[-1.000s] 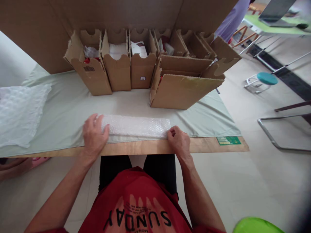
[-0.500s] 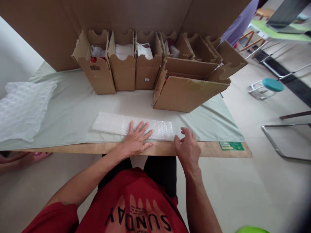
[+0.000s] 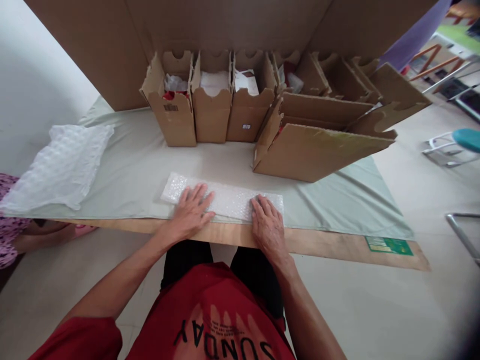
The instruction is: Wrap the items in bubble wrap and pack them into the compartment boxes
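A long folded strip of bubble wrap (image 3: 228, 199) lies on the pale green cloth (image 3: 127, 170) near the table's front edge. My left hand (image 3: 190, 212) rests flat on the strip's left half, fingers spread. My right hand (image 3: 267, 224) lies flat on its right end, fingers stretched out. Neither hand grips anything.
A row of upright cardboard boxes (image 3: 212, 107) stands behind, some with white and red contents. A larger box (image 3: 318, 150) lies tipped at the right. A pile of bubble wrap (image 3: 62, 167) sits at the left. Another person's limb (image 3: 41, 235) shows below the table's left edge. A stool (image 3: 463, 142) stands at the far right.
My left hand slid from the strip's left end to its middle, then back left. My right hand let go of the right end and now lies flat on it. The view shifted left.
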A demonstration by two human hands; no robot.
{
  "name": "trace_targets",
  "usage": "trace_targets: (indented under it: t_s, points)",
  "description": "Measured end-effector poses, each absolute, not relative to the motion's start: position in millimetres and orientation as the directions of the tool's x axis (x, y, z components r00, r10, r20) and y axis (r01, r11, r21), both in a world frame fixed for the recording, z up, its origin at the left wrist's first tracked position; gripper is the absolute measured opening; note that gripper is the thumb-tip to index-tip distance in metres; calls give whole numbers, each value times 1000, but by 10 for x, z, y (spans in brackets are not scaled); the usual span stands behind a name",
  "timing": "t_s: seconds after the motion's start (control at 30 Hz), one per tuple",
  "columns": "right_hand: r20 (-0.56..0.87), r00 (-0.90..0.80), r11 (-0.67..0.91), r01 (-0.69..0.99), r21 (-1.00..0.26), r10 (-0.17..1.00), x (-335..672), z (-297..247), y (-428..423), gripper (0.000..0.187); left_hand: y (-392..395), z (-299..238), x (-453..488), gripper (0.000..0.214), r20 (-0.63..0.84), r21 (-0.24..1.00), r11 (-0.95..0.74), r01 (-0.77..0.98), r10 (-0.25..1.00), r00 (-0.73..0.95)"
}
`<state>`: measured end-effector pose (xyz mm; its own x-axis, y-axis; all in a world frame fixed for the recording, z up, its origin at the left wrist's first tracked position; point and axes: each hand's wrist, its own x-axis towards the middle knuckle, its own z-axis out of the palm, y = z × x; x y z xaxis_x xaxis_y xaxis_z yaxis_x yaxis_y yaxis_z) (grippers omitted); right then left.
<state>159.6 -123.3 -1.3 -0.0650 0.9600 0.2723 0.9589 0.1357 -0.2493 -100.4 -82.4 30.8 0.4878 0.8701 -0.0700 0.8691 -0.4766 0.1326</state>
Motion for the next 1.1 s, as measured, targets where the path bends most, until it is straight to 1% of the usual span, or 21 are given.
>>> trace_targets:
  t_s: [0.13, 0.27, 0.33, 0.4, 0.47, 0.57, 0.63, 0.73, 0.83, 0.93, 1.0, 1.1]
  points:
    - [262, -56, 132, 950, -284, 964, 1599, -23, -1235, 42, -748, 325, -1593, 56, -29, 60, -257, 965, 966, 259]
    - [297, -96, 201, 916, -347, 950, 1693, 3, -1213, 39, -670, 450, -1927, 50, 45, 60, -4, 998, 999, 2]
    - [324, -101, 227, 897, -380, 941, 1789, 70, -1174, 36, -631, 531, -1972, 46, 40, 71, 69, 995, 997, -72]
    - [328, -73, 202, 903, -379, 942, 1896, 171, -1104, 34, -589, 591, -1962, 43, 8, 82, 87, 993, 996, -88]
    - [290, -33, 134, 932, -336, 957, 1990, 282, -1006, 34, -543, 614, -1926, 39, -32, 95, 86, 992, 996, -83]
    - [160, 1, 35, 974, -225, 987, 2078, 410, -836, 37, -470, 591, -1872, 30, -78, 134, 89, 987, 994, -79]
    - [69, 12, 0, 986, -167, 998, 2103, 459, -729, 36, -430, 571, -1846, 27, -98, 160, 77, 984, 993, -61]
    - [-34, 2, -8, 984, -176, 999, 2123, 517, -626, 23, -400, 594, -1812, 22, -111, 168, 61, 984, 993, -42]
    - [-91, -16, -9, 964, -267, 996, 2153, 601, -682, 11, -367, 707, -1755, 17, -131, 167, 71, 983, 990, -50]
    - [-120, -17, -41, 886, -462, 993, 2153, 677, -974, 11, -236, 868, -1619, 12, -87, 125, 64, 990, 995, -54]
    - [-120, -20, -59, 783, -620, 993, 2089, 680, -1269, 21, -55, 961, -1455, 13, -25, 105, -1, 994, 1000, 4]
    - [-88, -11, -66, 574, -816, 996, 1870, 589, -1715, 51, 333, 1039, -1102, 16, 46, 119, -163, 979, 986, 158]
